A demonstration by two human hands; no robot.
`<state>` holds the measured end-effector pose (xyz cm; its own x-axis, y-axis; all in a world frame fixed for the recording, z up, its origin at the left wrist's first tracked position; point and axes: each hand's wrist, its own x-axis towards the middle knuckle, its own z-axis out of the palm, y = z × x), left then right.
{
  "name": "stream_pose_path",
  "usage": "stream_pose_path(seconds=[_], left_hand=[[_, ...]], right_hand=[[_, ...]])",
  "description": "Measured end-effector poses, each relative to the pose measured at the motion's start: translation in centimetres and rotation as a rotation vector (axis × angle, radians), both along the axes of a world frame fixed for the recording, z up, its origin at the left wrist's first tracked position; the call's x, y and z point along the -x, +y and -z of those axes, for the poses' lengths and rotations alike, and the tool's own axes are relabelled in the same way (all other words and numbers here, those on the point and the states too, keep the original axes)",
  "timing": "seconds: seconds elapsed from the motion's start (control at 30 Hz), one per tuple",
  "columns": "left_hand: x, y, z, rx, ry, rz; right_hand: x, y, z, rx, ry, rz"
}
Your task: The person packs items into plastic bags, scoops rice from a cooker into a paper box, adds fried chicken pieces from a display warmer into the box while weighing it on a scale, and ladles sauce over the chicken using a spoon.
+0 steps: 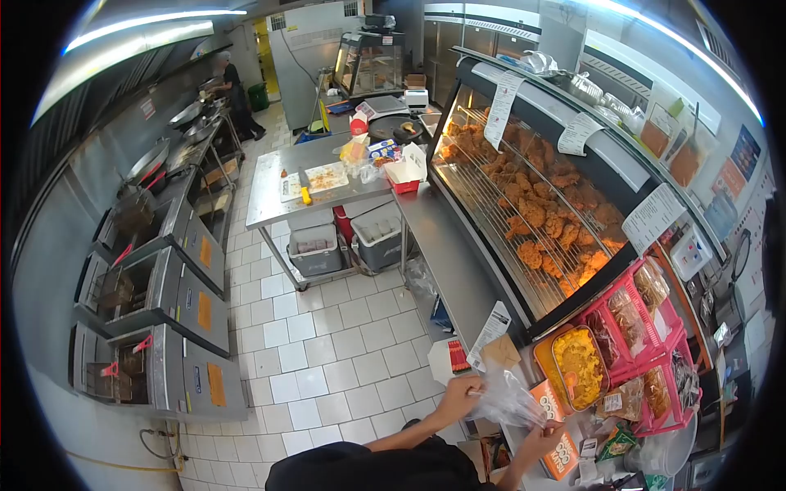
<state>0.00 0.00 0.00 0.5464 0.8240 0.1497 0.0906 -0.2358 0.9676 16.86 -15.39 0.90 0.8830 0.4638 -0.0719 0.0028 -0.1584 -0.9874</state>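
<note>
A clear plastic bag (503,398) is stretched between my two hands over the counter's near end. My left hand (460,399) pinches the bag's left edge, its fingers closed. On the other side, my right hand (544,438) holds the bag's lower right part with closed fingers, over an orange and white printed box (561,452). Just right of the bag sits a tray of yellow food (580,368). Behind the bag lie a brown paper piece (501,352) and a white printed slip (490,331).
A heated glass case (524,196) with fried pieces stands ahead on the right. Pink baskets (647,360) hold bagged items at right. Fryers (164,360) line the left wall. A steel table (274,176) stands ahead, and a person (236,94) is at the far left.
</note>
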Motion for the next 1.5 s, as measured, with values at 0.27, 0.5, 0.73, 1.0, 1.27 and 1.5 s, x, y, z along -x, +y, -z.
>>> stream_pose_path(seconds=[0.27, 0.5, 0.73, 1.0, 1.27, 1.5], left_hand=[[2.0, 0.7, 1.4, -0.047, -0.114, -0.373], [-0.3, -1.2, 5.6, 0.893, -0.532, -0.307], [6.5, 0.5, 5.9, -0.388, 0.292, -0.333], [1.7, -1.1, 0.7, -0.04, 0.082, -0.015], [11.7, 1.4, -0.9, -0.668, -0.036, -0.504], [18.1, -6.4, 3.0, -0.207, 0.383, -0.313]], right_hand=[[-2.9, -0.4, 6.5, -0.043, -0.265, 0.299], [1.4, 1.0, 5.4, -0.617, 0.967, 0.123], [0.1, 1.9, 0.3, -0.363, 0.153, 0.232], [3.1, 7.5, -8.8, 0.217, -0.448, -0.422], [0.5, 2.8, -4.2, -0.449, -0.519, -0.21], [6.1, -1.3, 4.2, 0.268, -0.282, -0.328]])
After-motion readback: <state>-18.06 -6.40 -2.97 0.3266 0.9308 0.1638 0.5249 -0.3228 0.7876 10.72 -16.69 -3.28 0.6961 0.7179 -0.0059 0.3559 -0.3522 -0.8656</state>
